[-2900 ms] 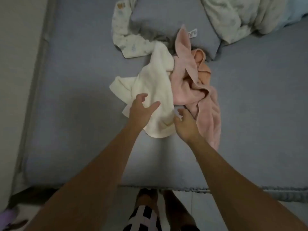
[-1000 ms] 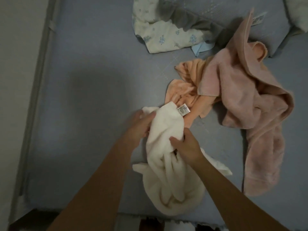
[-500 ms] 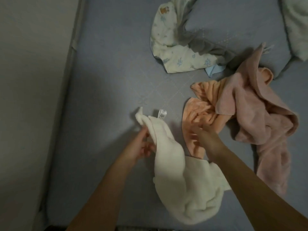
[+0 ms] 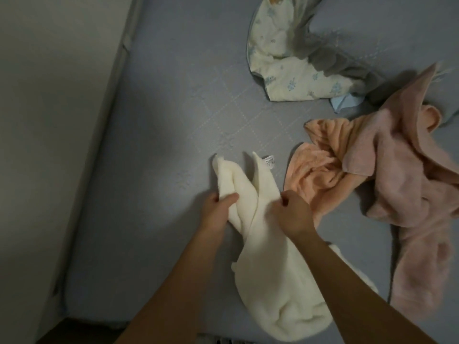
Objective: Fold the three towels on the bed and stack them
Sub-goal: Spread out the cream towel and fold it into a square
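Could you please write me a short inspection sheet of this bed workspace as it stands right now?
Surface: grey-blue quilted bed, mostly bare on its left half.
Job's things: cream towel bunched, unfolded, two corners pointing away from the person; peach towel crumpled to its right; pink towel crumpled, overlapping the peach one. Nothing stacked.
Clutter: floral printed cloth and a grey cloth at the far side.
Grips: left hand and right hand each closed on the cream towel below a corner.
Cables: nothing seen.
Surroundings: pale wall along the bed's left edge; dark floor at the bottom left.
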